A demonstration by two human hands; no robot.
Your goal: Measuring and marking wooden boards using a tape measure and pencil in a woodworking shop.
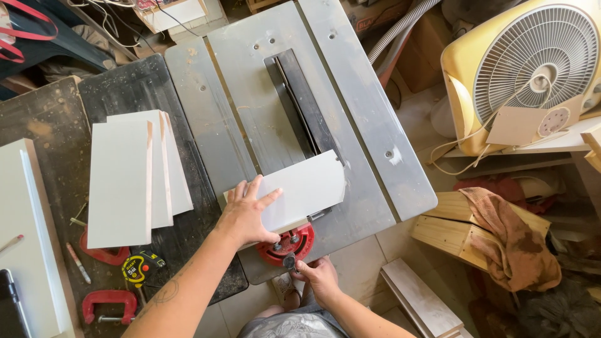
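So here's the view looking straight down at a small table saw (pixel 294 119) with a grey metal top, dusty and scuffed. The left hand (pixel 245 215) lies flat with fingers spread on a white board (pixel 303 188), pressing it down onto the saw top near the front edge. The board sits tilted a bit, its far right corner just beside the near end of the black blade slot (pixel 300 100). Under the near edge of the board there's a red miter gauge (pixel 289 243), partly hidden by the board and the hand.

The right hand (pixel 318 275) is down at the front edge of the saw, fingers pinched shut around a small black knob (pixel 288 261) just below the red gauge.

Left of the saw is a dark, worn bench (pixel 56 119). On it lies a stack of white panels (pixel 134 178), fanned out slightly, well apart from the board on the saw. Near the bench's front there's a yellow and black tape measure (pixel 139 268), a red clamp (pixel 109 303) and a pencil (pixel 78 263). A longer white panel (pixel 28 238) runs along the far left edge.

Over on the right, well apart from the hands, a yellowed box fan (pixel 532 69) leans with its cord dangling, and a crumpled brown rag (pixel 519 238) is draped over some wood offcuts (pixel 451 228). A grey hose (pixel 400 28) snakes behind the saw.
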